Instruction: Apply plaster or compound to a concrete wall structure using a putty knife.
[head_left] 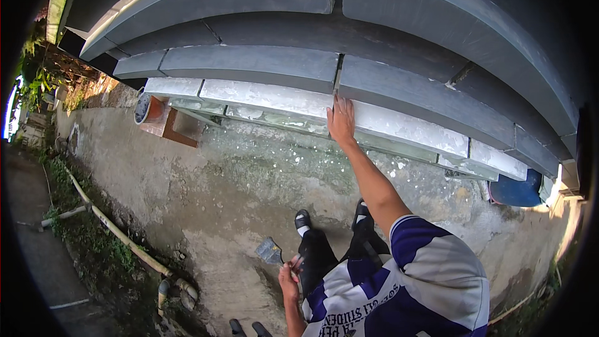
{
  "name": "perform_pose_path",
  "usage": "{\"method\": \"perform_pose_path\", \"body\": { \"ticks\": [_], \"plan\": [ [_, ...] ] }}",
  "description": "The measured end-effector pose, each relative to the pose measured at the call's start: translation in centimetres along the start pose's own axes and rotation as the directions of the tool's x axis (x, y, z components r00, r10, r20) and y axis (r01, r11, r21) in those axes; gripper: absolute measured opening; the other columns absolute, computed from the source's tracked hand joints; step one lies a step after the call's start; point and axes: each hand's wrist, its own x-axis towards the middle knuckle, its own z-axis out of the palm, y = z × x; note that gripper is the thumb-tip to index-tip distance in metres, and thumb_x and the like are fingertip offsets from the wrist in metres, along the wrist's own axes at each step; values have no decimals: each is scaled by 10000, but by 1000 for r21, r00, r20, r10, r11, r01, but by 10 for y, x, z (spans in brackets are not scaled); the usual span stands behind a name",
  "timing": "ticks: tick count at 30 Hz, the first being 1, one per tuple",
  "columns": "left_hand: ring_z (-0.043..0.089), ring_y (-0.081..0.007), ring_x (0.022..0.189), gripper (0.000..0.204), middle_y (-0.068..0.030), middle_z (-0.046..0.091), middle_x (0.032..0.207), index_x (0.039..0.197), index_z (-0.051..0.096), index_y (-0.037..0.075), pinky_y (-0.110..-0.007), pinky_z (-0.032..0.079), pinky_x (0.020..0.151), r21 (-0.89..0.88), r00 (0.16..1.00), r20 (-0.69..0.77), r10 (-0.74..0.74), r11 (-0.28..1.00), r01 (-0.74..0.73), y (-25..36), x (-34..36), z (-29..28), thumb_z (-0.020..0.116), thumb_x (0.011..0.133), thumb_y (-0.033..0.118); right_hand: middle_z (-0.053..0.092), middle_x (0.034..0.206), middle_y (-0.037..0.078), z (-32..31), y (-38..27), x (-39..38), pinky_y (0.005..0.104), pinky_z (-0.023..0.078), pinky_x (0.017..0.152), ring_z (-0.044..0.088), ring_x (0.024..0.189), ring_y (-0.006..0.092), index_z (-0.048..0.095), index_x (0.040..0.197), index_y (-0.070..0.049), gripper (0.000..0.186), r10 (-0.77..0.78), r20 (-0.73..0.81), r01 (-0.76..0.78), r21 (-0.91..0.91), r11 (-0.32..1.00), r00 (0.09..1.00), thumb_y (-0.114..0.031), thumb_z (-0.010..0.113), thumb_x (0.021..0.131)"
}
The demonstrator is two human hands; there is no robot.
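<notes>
My right hand rests on the whitish, patchily coated ledge with its fingers extended, just below a narrow vertical joint between grey slabs. My left hand, low beside my dark trouser leg, is closed round the handle of a scraper with a wide, stained flat blade. Above the whitish ledge, several long grey slabs step upward in layers; below it runs a mottled greenish band.
A bucket stands by a brown boxlike object at left. A blue container sits under the right end. White flecks dot the concrete ground. Pipes and weeds line the left edge; dark footwear lies at the bottom.
</notes>
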Motion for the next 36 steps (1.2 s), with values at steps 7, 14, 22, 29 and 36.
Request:
{"method": "perform_pose_path", "body": {
  "ticks": [7, 14, 22, 29, 36],
  "plan": [
    [581, -273, 1090, 303, -127, 582, 1205, 1017, 516, 93, -358, 428, 830, -51, 996, 91, -22, 998, 26, -9, 28, -20, 417, 969, 376, 464, 1310, 197, -37, 70, -58, 421, 321, 1041, 406, 1248, 328, 589, 1102, 2, 378, -199, 168, 177, 136, 975, 966, -304, 497, 900],
    [600, -249, 1028, 305, -119, 609, 1158, 993, 527, 86, -352, 441, 798, 21, 983, 185, -4, 1000, 0, -6, 68, 15, 447, 961, 378, 635, 763, 226, -160, 144, -226, 474, 485, 753, 625, 789, 389, 658, 742, 10, 528, 228, 762, -257, -83, 963, 606, -450, 451, 900],
    [535, -263, 1155, 317, -113, 535, 1283, 1013, 472, 118, -356, 388, 860, 97, 938, 344, -38, 995, 5, -22, 65, 111, 416, 955, 425, 630, 891, 202, -251, 286, -394, 450, 473, 775, 599, 864, 384, 646, 839, -23, 373, 492, 648, -573, -103, 813, 581, -380, 541, 857],
    [535, -263, 1146, 309, -100, 547, 1254, 1039, 467, 113, -385, 421, 849, 187, 903, 421, -85, 982, 5, -68, 38, 150, 406, 964, 406, 462, 1243, 216, -301, 390, -243, 441, 353, 997, 425, 1177, 383, 489, 1163, 26, 386, 518, -301, -585, -202, 786, 801, -197, 557, 855],
    [515, -276, 1184, 336, -112, 525, 1281, 1084, 453, 87, -392, 410, 884, 222, 904, 406, -134, 974, 45, -85, -2, 196, 376, 974, 395, 231, 1470, 196, -290, 397, -191, 407, 182, 1127, 213, 1370, 313, 282, 1390, 19, 655, 294, 74, -268, -249, 931, 953, -342, 510, 894]
  ]
}}
